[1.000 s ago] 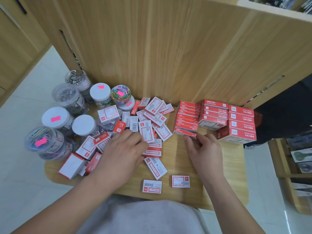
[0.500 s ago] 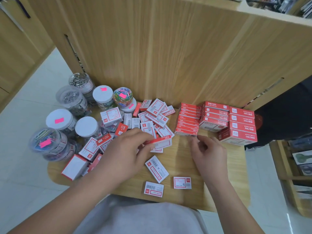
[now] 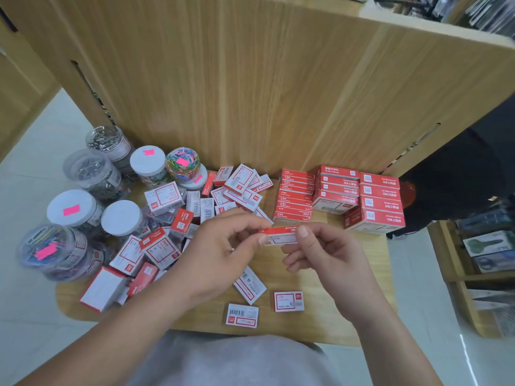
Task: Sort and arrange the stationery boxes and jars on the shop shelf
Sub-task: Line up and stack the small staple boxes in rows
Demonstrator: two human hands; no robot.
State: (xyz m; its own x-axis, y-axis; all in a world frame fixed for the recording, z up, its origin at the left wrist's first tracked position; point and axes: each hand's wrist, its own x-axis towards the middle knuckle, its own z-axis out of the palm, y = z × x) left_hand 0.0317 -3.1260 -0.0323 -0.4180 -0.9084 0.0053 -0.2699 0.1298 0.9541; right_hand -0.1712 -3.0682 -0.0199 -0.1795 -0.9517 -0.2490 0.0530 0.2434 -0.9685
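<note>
A small red-and-white staple box point(image 3: 280, 235) is held above the wooden shelf point(image 3: 320, 316) by both hands. My left hand point(image 3: 220, 254) pinches its left end and my right hand point(image 3: 323, 254) pinches its right end. Neat stacks of red boxes point(image 3: 295, 196) and larger red boxes point(image 3: 376, 201) stand at the back right. A loose heap of small boxes point(image 3: 178, 224) lies left of centre. Clear jars of clips with white lids point(image 3: 119, 218) crowd the left end.
A tall wooden panel point(image 3: 250, 79) rises right behind the shelf. Three single boxes point(image 3: 242, 315) lie near the front edge. Pale floor tiles show to the left, and a low shelf with packaged goods point(image 3: 487, 246) stands at the right.
My left hand lifted a small box out of the heap and carried it right. My right hand left the red stack and took hold of the box's other end.
</note>
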